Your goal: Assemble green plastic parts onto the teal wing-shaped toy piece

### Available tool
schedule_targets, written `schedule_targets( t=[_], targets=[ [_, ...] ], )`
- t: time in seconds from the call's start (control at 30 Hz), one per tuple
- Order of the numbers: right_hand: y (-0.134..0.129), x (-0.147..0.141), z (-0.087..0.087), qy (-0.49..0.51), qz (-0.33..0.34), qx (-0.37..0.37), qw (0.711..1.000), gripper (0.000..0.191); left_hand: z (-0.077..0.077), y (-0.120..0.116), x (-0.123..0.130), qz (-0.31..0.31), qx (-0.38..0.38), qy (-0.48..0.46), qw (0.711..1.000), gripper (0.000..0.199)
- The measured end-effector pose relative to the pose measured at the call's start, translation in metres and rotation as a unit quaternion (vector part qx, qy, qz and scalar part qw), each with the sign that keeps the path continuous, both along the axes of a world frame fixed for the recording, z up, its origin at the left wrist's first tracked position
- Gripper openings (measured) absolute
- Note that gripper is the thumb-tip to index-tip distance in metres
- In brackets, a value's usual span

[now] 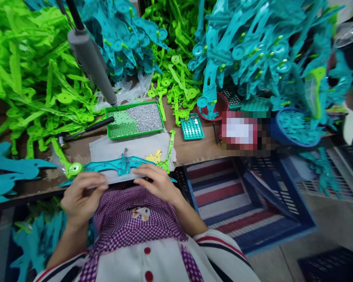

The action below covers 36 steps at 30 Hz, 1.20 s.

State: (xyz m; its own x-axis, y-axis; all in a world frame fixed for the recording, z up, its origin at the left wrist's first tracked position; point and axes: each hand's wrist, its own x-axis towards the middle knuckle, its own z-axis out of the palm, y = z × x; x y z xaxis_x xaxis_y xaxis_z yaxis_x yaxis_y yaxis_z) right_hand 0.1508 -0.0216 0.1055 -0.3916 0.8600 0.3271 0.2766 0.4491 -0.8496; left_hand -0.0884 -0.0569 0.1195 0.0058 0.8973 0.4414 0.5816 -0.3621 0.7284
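A turquoise toy bow piece [104, 166] with thin dark red wires lies across a pale cloth [106, 147] at the table's near edge. Lime green arms stick out at both ends, one with a round hub [75, 169]. My left hand [84, 196] is closed in a pinch at the near left side of the piece; something pale shows by the fingertips, too small to name. My right hand [157, 182] has its fingers curled over the right part of the bow piece, partly covering it and a yellow cartoon print on the cloth.
A green tray [113, 133] of small metal screws stands behind the cloth. A grey electric screwdriver [91, 62] hangs above it; a black-handled tool [97, 126] leans on its left side. Lime and turquoise parts are heaped behind. Blue crates [304, 231] stand below right.
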Motion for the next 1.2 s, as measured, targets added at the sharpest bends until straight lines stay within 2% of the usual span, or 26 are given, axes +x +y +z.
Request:
schedule_targets(
  t=[0.03,0.1,0.2,0.27,0.33,0.4,0.43,0.5,0.57,0.67,0.87,0.97,1.03,1.1,1.2],
  targets=[
    [-0.001,0.004,0.0,0.006,-0.006,-0.011,1.0,0.028,0.004,0.013,0.015,-0.008,0.039,-0.024,0.999,0.012],
    [-0.001,0.016,-0.003,0.012,-0.037,-0.032,0.999,0.025,0.015,0.044,0.043,-0.038,0.046,-0.031,0.998,0.006],
    [0.005,0.043,-0.011,0.029,-0.126,-0.099,0.987,0.029,0.026,0.088,0.084,-0.145,0.017,-0.035,0.989,0.019],
    [0.012,0.063,-0.021,0.089,-0.213,-0.174,0.957,0.035,0.024,0.11,0.108,-0.179,-0.013,-0.056,0.982,0.036],
    [0.018,0.08,-0.032,0.165,-0.295,-0.246,0.908,0.042,0.011,0.123,0.125,-0.207,-0.045,-0.051,0.976,0.046],
    [0.022,0.09,-0.045,0.214,-0.337,-0.304,0.865,0.046,-0.011,0.125,0.132,-0.261,-0.086,-0.019,0.961,0.047],
    [0.022,0.092,-0.051,0.222,-0.34,-0.329,0.853,0.048,-0.023,0.122,0.133,-0.295,-0.116,0.012,0.948,0.047],
    [0.023,0.093,-0.062,0.215,-0.32,-0.37,0.845,0.052,-0.048,0.111,0.13,-0.346,-0.177,0.087,0.917,0.053],
    [0.024,0.09,-0.07,0.202,-0.293,-0.397,0.846,0.055,-0.067,0.096,0.124,-0.36,-0.212,0.158,0.894,0.068],
    [0.026,0.085,-0.078,0.187,-0.261,-0.425,0.846,0.056,-0.083,0.081,0.12,-0.349,-0.204,0.227,0.886,0.08],
    [0.028,0.082,-0.082,0.134,-0.257,-0.403,0.868,0.054,-0.084,0.079,0.12,-0.341,-0.181,0.247,0.889,0.074],
    [0.028,0.083,-0.078,0.025,-0.273,-0.368,0.888,0.047,-0.08,0.08,0.122,-0.338,-0.184,0.242,0.891,0.072],
    [0.028,0.085,-0.075,-0.044,-0.282,-0.344,0.894,0.043,-0.077,0.081,0.126,-0.321,-0.198,0.239,0.895,0.059],
    [0.028,0.086,-0.074,-0.071,-0.288,-0.326,0.897,0.045,-0.075,0.083,0.133,-0.29,-0.216,0.24,0.901,0.047],
    [0.025,0.086,-0.076,-0.072,-0.296,-0.29,0.907,0.056,-0.074,0.089,0.143,-0.254,-0.237,0.242,0.906,0.042]
  ],
)
